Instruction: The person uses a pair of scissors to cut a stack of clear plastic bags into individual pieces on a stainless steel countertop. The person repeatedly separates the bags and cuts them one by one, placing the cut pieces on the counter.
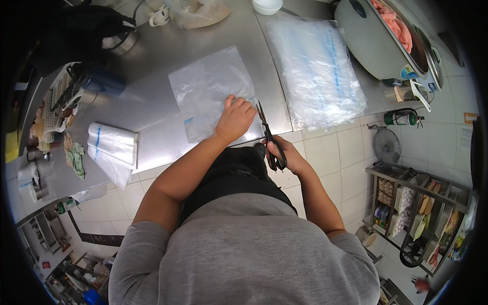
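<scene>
A clear plastic bag [209, 84] with a blue mark lies flat on the stainless steel table [152, 61]. My left hand [235, 119] rests over the bag's lower right part, its fingers bent; whether they pinch the film cannot be told. My right hand [288, 154] holds black-handled scissors [267, 131] at the table's front edge. Their blades point away from me, beside the bag's right edge, and look slightly parted. Right of the bag lies a thick pile of clear plastic bags [316, 72] with blue stripes. A folded stack of whitish plastic bags [112, 148] lies at the left, partly over the table's edge.
A large grey oval cooker [366, 42] holding pink cloth stands at the right back. White bowls [267, 5], a mug [159, 17] and a filled plastic bag [198, 13] are at the back. A dark blue bottle [103, 81] and a green cloth [76, 156] lie left.
</scene>
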Motion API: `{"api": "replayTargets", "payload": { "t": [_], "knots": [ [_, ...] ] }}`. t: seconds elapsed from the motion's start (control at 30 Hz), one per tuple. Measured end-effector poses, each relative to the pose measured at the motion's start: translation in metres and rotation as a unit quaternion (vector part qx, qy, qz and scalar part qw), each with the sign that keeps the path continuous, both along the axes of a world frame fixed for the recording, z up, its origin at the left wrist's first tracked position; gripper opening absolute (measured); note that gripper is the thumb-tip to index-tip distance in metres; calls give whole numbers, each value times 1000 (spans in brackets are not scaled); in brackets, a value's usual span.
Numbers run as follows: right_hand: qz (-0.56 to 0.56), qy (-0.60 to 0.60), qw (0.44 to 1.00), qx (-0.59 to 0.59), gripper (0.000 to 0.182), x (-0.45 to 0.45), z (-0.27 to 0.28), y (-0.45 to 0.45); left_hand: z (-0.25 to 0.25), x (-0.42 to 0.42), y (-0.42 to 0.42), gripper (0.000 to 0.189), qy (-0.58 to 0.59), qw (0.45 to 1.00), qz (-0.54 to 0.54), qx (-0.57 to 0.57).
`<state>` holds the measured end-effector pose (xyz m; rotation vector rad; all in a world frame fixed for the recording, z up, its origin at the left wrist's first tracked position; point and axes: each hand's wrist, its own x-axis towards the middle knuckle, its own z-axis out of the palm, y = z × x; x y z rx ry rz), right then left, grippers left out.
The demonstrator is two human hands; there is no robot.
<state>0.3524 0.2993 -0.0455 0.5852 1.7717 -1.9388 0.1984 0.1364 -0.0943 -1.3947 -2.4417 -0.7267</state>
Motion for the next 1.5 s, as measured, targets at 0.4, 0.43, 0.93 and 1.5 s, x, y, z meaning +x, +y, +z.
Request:
{"api": "replayTargets", "payload": {
  "t": [0.4,0.43,0.93,1.5],
  "knots": [
    [-19,24,999,-9,45,-4,-5,2,4,3,2,10,28,999,-12,41],
    [-16,20,1000,-4,45,-6,-4,3,5,4,3,10,29,998,-17,45],
    [-34,17,999,-1,49,-18,-7,8,14,20,6,7,-16,996,-63,66],
    [-64,35,997,19,55,-57,-7,14,24,35,3,6,-131,983,-106,70]
  ]
}}
